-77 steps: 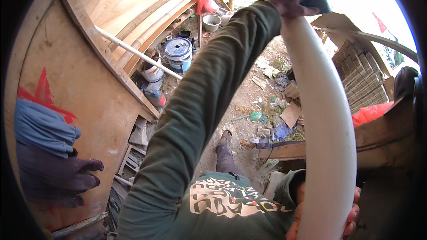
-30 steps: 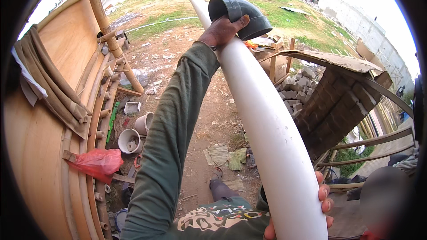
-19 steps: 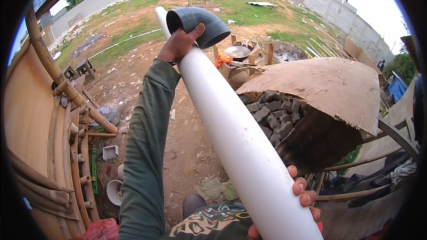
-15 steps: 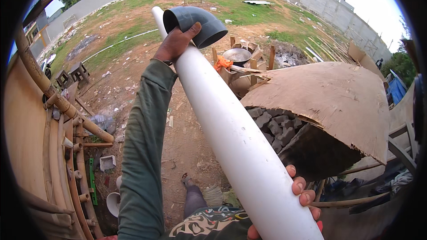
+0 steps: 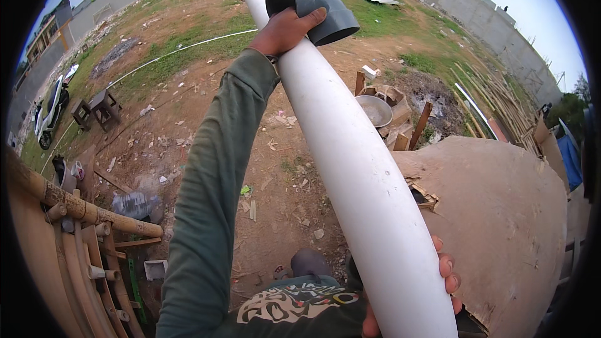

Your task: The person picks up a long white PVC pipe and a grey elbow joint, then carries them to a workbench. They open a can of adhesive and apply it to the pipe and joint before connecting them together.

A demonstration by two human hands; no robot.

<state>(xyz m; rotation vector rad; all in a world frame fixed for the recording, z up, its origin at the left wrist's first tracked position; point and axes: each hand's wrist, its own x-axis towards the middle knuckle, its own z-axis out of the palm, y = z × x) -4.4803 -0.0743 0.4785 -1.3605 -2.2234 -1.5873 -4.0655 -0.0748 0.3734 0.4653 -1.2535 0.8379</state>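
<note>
**Elbow fitting held at the far end of the pipe**

A long white PVC pipe [image 5: 350, 150] ran diagonally through the frame, its long axis going from the lower right, close to the person's body, up to the top centre, where its rounded far end showed just left of the fitting. The left hand [image 5: 285, 28], at the end of an outstretched arm in a green sleeve [image 5: 216, 175], sat at that far end in the upper middle of the picture. Its fingers were curled over a grey elbow fitting [image 5: 313, 9], pressing it against the pipe's upper side. The fitting lay on the right of the pipe, one open mouth facing up and left, the other down and right. It was not socketed onto the pipe's end, only held alongside it.

The right hand [image 5: 441, 281] was at the lower right, wrapped under the near end of the pipe; only its fingertips showed around the pipe's right edge, closed against it. So the left hand was by far the nearer to the fitting, with the full length of pipe between the two hands.

Below lay bare dirt strewn with scraps, a brown plywood sheet [image 5: 507, 225] at right, and bamboo poles [image 5: 75, 206] at lower left.
</note>
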